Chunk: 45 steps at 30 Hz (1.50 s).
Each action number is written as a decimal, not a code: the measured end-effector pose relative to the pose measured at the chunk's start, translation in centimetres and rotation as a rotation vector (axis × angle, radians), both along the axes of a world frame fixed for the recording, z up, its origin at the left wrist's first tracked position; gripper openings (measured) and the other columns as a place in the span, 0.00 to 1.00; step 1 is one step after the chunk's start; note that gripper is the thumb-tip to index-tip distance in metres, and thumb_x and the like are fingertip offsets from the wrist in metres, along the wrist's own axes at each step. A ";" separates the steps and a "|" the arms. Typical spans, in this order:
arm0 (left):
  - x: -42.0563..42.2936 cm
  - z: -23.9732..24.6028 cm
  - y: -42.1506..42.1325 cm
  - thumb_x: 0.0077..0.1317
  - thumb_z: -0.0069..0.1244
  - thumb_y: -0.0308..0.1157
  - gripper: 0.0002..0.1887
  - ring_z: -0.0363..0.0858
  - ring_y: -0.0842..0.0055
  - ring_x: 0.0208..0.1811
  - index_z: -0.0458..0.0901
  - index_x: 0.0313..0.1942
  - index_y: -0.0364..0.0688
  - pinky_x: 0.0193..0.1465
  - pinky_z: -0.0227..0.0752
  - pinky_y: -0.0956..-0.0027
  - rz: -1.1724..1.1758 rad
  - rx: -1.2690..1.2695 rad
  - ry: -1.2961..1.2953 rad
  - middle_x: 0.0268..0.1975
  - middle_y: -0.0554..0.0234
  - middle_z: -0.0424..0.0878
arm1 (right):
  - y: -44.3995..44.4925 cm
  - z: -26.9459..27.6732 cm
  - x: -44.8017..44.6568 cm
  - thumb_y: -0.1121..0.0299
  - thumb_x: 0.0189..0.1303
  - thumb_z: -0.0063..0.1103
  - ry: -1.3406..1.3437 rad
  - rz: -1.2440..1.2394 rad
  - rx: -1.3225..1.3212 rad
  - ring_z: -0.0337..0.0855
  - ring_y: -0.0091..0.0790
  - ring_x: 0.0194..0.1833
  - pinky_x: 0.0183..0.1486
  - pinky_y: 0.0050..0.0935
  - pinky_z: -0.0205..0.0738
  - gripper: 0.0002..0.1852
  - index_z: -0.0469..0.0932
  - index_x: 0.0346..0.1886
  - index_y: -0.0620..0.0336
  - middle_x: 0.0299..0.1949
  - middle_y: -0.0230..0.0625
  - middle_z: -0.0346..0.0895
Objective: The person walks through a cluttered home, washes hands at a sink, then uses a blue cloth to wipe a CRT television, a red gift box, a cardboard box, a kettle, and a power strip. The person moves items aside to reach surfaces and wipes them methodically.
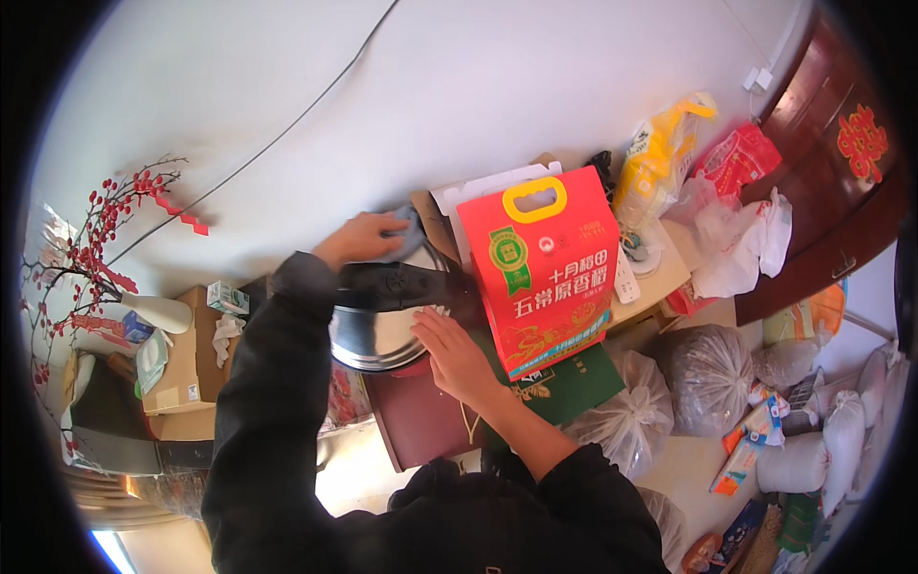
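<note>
A round, shiny metal pot or pan (373, 337) with a black cover or handle part (401, 283) across it sits before me. At its far side, my left hand (366, 238) is closed over a grey-blue cloth (411, 237) and presses it against the rim. My right hand (448, 351) lies on the near rim with its fingers stretched out and close together, holding nothing that I can see. Just to the right stands a red rice box (545, 273) with a yellow handle. Part of the metal surface is hidden by the black part and my hands.
A green box (574, 384) is below the red one. Cardboard boxes (188, 351) and a white vase (161, 313) with red-berried branches are at left. Plastic bags (746, 244) lie on the right of the table, and filled sacks (710, 373) stand on the floor. A cable (287, 129) crosses the wall.
</note>
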<state>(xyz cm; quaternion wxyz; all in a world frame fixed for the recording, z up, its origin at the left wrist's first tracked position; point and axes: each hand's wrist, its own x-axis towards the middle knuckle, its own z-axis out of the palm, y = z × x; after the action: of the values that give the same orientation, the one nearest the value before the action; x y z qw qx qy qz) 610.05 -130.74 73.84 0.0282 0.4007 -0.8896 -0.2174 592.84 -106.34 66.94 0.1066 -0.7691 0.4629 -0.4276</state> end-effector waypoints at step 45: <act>1.9 -8.5 31.9 0.65 0.52 0.29 0.19 0.77 0.53 0.59 0.78 0.56 0.38 0.62 0.67 0.51 0.190 0.162 0.689 0.56 0.46 0.80 | 12.4 -4.3 9.9 0.60 0.77 0.44 -1.888 -0.002 0.722 0.76 0.34 0.60 0.64 0.33 0.71 0.19 0.69 0.64 0.60 0.59 0.36 0.75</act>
<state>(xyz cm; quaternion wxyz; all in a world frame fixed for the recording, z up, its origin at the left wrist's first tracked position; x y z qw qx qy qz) 611.91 -98.86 65.37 0.3146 0.3856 -0.7666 -0.4057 602.78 -93.90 62.61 0.6554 -0.0375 0.2917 -0.6957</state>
